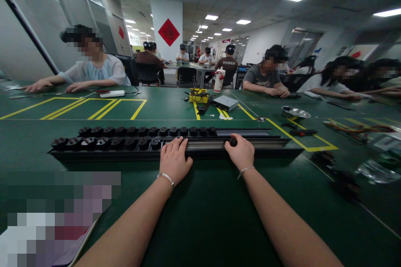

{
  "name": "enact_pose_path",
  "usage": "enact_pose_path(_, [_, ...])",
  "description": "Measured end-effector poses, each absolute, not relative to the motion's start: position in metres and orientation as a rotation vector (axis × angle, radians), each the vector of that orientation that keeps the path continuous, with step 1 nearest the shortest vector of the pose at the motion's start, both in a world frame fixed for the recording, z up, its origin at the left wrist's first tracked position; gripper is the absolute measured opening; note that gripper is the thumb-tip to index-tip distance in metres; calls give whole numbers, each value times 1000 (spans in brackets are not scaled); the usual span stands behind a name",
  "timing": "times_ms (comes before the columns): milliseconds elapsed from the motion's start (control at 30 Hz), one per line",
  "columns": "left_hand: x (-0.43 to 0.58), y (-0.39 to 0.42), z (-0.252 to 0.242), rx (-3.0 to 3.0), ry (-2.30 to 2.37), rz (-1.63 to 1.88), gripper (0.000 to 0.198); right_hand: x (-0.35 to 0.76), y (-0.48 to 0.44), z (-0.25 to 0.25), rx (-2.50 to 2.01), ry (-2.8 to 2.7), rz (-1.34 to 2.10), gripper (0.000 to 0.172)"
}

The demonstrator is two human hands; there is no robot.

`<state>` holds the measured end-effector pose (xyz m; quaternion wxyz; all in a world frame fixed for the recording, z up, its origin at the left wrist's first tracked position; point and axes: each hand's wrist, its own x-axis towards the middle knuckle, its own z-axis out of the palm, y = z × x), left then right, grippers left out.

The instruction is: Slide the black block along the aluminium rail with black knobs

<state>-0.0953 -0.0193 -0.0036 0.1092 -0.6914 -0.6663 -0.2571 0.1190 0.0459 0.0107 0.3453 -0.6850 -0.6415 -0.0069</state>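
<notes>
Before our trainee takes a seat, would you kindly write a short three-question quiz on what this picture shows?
1. Which hand holds the small black part?
2. True or false: in the picture, the metal bowl is to the right of the yellow box.
3. Fill in the blank: the left hand is at the right-hand end of the ____ (nearer or farther) row of black pieces.

Key:
1. The right hand.
2. True.
3. Nearer.
</notes>
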Motion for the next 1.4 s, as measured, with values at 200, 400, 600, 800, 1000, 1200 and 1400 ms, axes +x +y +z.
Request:
enact_pose_path(200, [-95,-19,-4,-2029,-1954,-749,52,118,47,9,-1764,-1654,-29,33])
enact_pose_path(400, [-95,-20,-3,-2018,-1967,-727,52,118,44,11,-1761,-1663,-35,32])
enact_pose_path(600, [-95,-20,-2,-2024,-1975,-723,53,119,46,12,-1769,-1667,-22,32])
enact_pose_path(800, [-95,-20,-3,-2009,-1973,-725,52,120,46,13,-1785,-1686,-13,31])
enact_pose_path(1000, [-95,-20,-3,-2015,-1955,-724,52,120,46,11,-1747,-1686,-51,35])
enact_pose_path(1200, [-94,-20,-2,-2017,-1984,-714,53,123,46,9,-1790,-1692,-112,40])
enact_pose_path(1400, [-95,-20,-3,-2017,-1974,-715,52,124,46,9,-1800,-1706,-97,37])
